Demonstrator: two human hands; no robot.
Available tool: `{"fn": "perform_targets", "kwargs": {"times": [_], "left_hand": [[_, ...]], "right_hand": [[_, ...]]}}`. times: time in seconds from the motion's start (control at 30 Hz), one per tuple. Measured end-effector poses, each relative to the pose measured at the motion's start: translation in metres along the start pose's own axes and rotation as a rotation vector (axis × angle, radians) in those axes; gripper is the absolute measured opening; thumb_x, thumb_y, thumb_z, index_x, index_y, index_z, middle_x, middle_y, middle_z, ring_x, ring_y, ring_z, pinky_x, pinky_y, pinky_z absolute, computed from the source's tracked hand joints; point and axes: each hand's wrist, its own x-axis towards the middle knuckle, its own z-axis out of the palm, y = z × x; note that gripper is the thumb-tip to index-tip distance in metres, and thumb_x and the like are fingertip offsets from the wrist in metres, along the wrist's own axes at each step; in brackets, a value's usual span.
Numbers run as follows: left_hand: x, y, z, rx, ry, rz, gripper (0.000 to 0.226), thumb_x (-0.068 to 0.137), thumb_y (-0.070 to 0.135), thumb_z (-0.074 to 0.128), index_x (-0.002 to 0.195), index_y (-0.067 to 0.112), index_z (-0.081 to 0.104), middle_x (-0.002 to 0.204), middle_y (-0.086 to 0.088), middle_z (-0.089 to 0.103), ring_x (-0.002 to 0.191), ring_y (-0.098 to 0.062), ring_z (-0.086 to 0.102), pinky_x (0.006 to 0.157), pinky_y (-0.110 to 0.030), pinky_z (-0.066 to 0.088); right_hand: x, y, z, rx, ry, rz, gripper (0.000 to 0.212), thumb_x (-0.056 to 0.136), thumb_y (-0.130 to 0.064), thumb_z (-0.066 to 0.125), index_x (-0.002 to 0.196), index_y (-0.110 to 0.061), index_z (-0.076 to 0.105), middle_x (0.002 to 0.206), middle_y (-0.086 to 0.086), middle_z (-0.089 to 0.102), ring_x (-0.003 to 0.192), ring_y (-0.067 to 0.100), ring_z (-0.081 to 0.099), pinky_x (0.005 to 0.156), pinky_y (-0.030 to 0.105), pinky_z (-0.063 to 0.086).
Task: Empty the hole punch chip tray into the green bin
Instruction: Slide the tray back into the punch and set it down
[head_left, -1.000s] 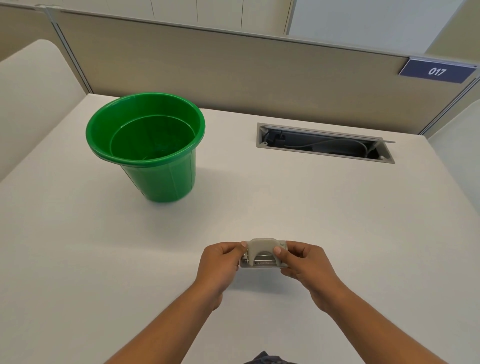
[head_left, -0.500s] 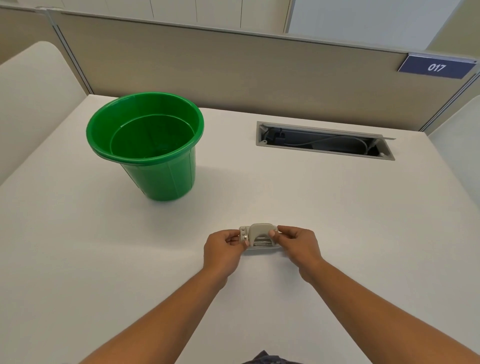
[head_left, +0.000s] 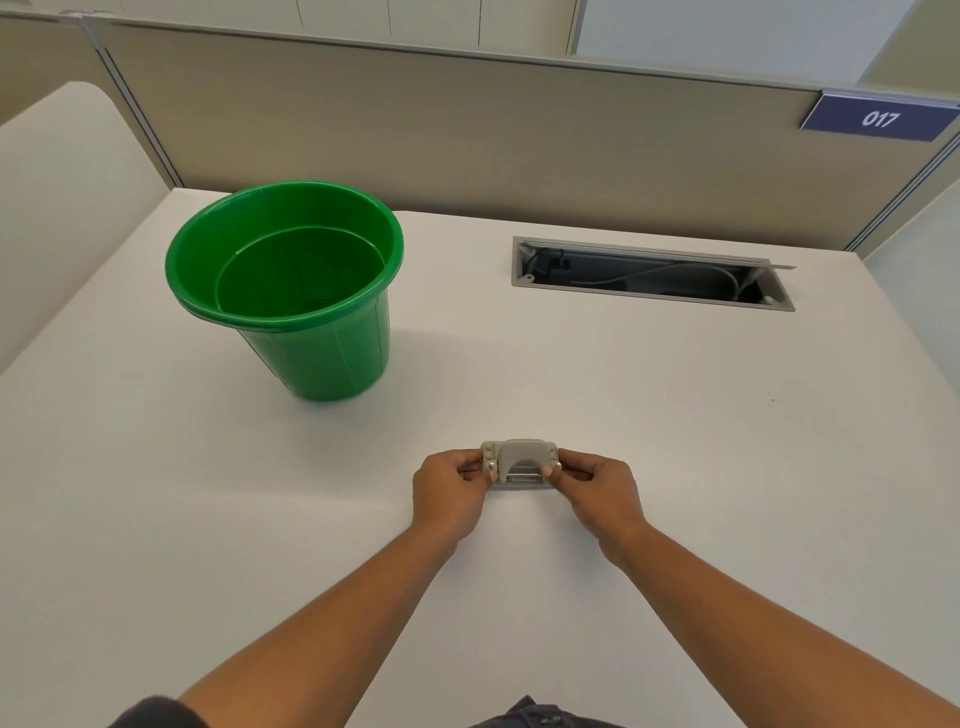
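Note:
A small grey hole punch (head_left: 519, 459) rests low over the white desk (head_left: 675, 441), near its middle front. My left hand (head_left: 451, 491) pinches its left end and my right hand (head_left: 597, 491) pinches its right end. Its handle faces up; the chip tray underneath is hidden. The green bin (head_left: 291, 291) stands upright at the back left, well apart from the punch, its mouth open and its inside looking bare.
An open cable slot (head_left: 652, 275) with wires is sunk into the desk at the back right. A beige partition (head_left: 467, 130) with a blue "017" sign (head_left: 878, 119) runs along the far edge. Low dividers flank both sides.
Both hands have carried the hole punch away from me and lowered it toward the desk; the grip on its two ends is the same.

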Motion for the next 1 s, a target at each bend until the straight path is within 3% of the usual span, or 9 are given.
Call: {"fn": "perform_targets", "kwargs": {"times": [0.13, 0.37, 0.5, 0.6, 0.7, 0.83, 0.9, 1.0], "left_hand": [[0.0020, -0.0034, -0.0005, 0.015, -0.010, 0.018, 0.025, 0.082, 0.009, 0.074, 0.106, 0.015, 0.077, 0.096, 0.001, 0.077, 0.088, -0.012, 0.070, 0.079, -0.019, 0.051], [0.0053, -0.0056, 0.0006, 0.072, 0.023, 0.048, 0.020, 0.081, 0.012, 0.076, 0.101, 0.011, 0.078, 0.092, -0.003, 0.077, 0.081, -0.012, 0.068, 0.076, -0.018, 0.048], [0.0058, -0.0071, 0.0016, 0.076, 0.039, 0.057, 0.019, 0.081, 0.012, 0.076, 0.100, 0.010, 0.077, 0.091, -0.003, 0.076, 0.079, -0.012, 0.068, 0.077, -0.020, 0.050], [0.0056, -0.0080, 0.0025, 0.074, 0.043, 0.051, 0.020, 0.081, 0.014, 0.076, 0.101, 0.011, 0.075, 0.092, -0.002, 0.076, 0.082, -0.013, 0.069, 0.078, -0.022, 0.052], [0.0047, -0.0083, 0.0029, 0.087, 0.057, 0.055, 0.021, 0.082, 0.015, 0.075, 0.102, 0.011, 0.075, 0.090, -0.001, 0.074, 0.082, -0.014, 0.069, 0.078, -0.022, 0.052], [0.0032, -0.0095, 0.0036, 0.084, 0.070, 0.062, 0.020, 0.082, 0.016, 0.075, 0.101, 0.012, 0.074, 0.083, 0.006, 0.070, 0.078, -0.008, 0.066, 0.071, -0.014, 0.048], [0.0035, -0.0101, 0.0035, 0.086, 0.072, 0.068, 0.019, 0.082, 0.015, 0.075, 0.101, 0.012, 0.075, 0.082, 0.007, 0.070, 0.076, -0.006, 0.066, 0.071, -0.014, 0.047], [0.0032, -0.0092, 0.0035, 0.098, 0.065, 0.084, 0.018, 0.083, 0.014, 0.074, 0.100, 0.013, 0.075, 0.083, 0.007, 0.070, 0.078, -0.009, 0.067, 0.077, -0.021, 0.051]], "right_hand": [[-0.0006, 0.0025, 0.0000, -0.034, 0.018, -0.019, 0.028, 0.078, -0.028, 0.083, 0.106, -0.025, 0.078, 0.080, -0.013, 0.080, 0.082, 0.006, 0.072, 0.069, 0.019, 0.048], [0.0000, 0.0035, 0.0008, -0.092, 0.072, -0.030, 0.031, 0.078, -0.028, 0.083, 0.107, -0.021, 0.077, 0.082, -0.012, 0.077, 0.081, 0.003, 0.071, 0.072, 0.020, 0.050], [-0.0001, 0.0033, 0.0020, -0.141, 0.082, -0.071, 0.030, 0.079, -0.029, 0.082, 0.107, -0.022, 0.077, 0.076, -0.017, 0.075, 0.064, -0.011, 0.066, 0.060, 0.007, 0.046], [0.0007, 0.0003, 0.0019, -0.191, 0.072, -0.106, 0.033, 0.080, -0.029, 0.081, 0.111, -0.021, 0.076, 0.081, -0.012, 0.076, 0.066, -0.015, 0.065, 0.057, 0.001, 0.045], [0.0015, -0.0016, 0.0001, -0.218, 0.055, -0.119, 0.035, 0.082, -0.031, 0.079, 0.115, -0.020, 0.074, 0.091, -0.003, 0.078, 0.078, -0.003, 0.069, 0.066, 0.007, 0.048], [0.0002, -0.0015, -0.0015, -0.214, 0.058, -0.112, 0.025, 0.088, -0.028, 0.072, 0.111, -0.019, 0.076, 0.088, -0.008, 0.077, 0.084, 0.008, 0.072, 0.085, 0.035, 0.059], [-0.0005, -0.0004, -0.0027, -0.227, 0.063, -0.106, 0.022, 0.089, -0.026, 0.071, 0.109, -0.020, 0.076, 0.084, -0.010, 0.076, 0.081, 0.010, 0.072, 0.086, 0.037, 0.059], [0.0000, 0.0000, -0.0045, -0.244, 0.054, -0.109, 0.024, 0.088, -0.024, 0.071, 0.111, -0.019, 0.076, 0.081, -0.012, 0.075, 0.075, 0.008, 0.070, 0.081, 0.028, 0.057]]}}
